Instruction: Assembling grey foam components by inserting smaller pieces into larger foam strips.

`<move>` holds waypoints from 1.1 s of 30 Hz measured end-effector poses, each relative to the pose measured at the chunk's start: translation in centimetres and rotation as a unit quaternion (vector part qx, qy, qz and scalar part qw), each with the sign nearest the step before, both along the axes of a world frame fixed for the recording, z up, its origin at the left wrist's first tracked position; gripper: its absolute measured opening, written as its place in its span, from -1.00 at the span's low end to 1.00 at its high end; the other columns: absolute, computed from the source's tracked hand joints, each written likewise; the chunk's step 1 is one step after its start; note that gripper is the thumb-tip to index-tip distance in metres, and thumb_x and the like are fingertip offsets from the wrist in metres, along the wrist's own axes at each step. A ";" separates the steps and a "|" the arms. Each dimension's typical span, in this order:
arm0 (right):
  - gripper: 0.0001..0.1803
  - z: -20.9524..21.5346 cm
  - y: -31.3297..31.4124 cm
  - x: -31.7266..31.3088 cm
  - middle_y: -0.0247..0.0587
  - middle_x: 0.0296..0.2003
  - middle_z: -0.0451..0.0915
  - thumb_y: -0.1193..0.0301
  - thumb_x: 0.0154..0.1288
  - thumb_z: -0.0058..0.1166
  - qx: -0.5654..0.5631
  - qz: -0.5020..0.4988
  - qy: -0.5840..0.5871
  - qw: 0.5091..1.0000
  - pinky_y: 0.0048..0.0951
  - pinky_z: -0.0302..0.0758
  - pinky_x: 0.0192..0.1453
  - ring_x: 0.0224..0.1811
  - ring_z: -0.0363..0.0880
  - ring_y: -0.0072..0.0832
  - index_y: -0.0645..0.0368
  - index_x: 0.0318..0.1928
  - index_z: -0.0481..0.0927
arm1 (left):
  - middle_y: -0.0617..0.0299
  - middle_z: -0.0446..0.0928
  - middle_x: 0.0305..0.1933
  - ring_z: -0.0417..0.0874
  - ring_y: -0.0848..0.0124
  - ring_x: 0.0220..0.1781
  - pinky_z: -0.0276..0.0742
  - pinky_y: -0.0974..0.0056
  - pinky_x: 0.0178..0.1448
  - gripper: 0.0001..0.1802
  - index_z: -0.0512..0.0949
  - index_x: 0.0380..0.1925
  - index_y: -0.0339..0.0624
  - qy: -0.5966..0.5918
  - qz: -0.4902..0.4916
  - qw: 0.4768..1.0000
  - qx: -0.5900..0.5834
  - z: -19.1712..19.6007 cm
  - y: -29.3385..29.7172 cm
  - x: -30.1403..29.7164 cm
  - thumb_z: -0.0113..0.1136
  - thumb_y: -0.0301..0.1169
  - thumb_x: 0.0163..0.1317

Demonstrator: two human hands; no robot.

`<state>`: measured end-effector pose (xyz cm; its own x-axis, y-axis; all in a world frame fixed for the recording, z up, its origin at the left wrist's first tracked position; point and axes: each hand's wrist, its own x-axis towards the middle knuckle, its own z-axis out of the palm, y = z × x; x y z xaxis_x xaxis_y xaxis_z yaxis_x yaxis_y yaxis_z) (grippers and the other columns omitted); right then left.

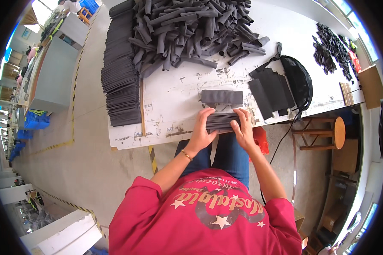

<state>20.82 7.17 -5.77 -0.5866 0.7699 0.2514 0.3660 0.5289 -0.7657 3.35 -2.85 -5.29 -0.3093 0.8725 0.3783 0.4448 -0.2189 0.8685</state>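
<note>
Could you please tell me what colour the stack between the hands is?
The fabric stack is dark grey, seen best in the head view.

The dark grey stack of thin flat pieces [221, 122] looks like matt cloth, as does the dark grey heap of rolled strips [191, 32]. The white flat tabletop [170, 97] is smooth but scuffed. The brown round-seated wooden stool [338, 132] looks faintly glossy. The red short-sleeved shirt [144, 216] is matt cloth.

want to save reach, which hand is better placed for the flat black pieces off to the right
Probably the right hand: it holds the right end of the dark stack, nearer the flat black pieces. The left hand is at the stack's other end, farther away. Both are occupied.
</note>
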 end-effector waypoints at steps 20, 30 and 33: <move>-0.48 2.7 3.7 -0.6 -0.22 -0.35 0.57 0.39 -0.07 0.50 -0.205 -0.161 -0.091 0.961 -0.42 0.52 -0.16 -0.29 0.53 -0.48 0.30 -0.12 0.52 | 0.08 0.59 -0.20 0.55 0.06 -0.10 0.45 0.06 0.15 -0.34 0.42 0.00 -0.24 0.072 0.201 0.964 -0.156 0.1 2.3 0.3 0.53 -0.33 -0.12; -0.49 2.4 3.7 -1.1 -0.20 -0.44 0.54 0.30 -0.09 0.51 -0.153 -0.199 -0.097 0.963 -0.37 0.50 -0.22 -0.38 0.51 -0.41 0.31 -0.20 0.55 | -0.03 0.33 -0.02 0.40 0.05 0.01 0.43 0.10 0.08 -0.31 0.30 0.00 -0.27 0.009 0.240 0.969 -0.063 -0.2 2.8 1.0 0.52 -0.42 -0.09; -0.45 2.7 3.6 -0.7 -0.12 -0.36 0.56 0.23 -0.02 0.47 -0.160 -0.180 -0.115 0.964 -0.33 0.51 -0.16 -0.29 0.54 -0.36 0.33 -0.12 0.53 | -0.03 0.34 -0.01 0.40 0.08 0.01 0.41 0.11 0.09 -0.31 0.29 0.00 -0.29 0.017 0.233 0.970 -0.069 -0.1 2.4 1.2 0.52 -0.41 -0.07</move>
<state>20.17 10.74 -3.08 -0.2787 0.9504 -0.1379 0.6616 0.0859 -0.7449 4.52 -0.41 -5.42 -0.6710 0.6846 0.2847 0.4965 0.1297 0.8583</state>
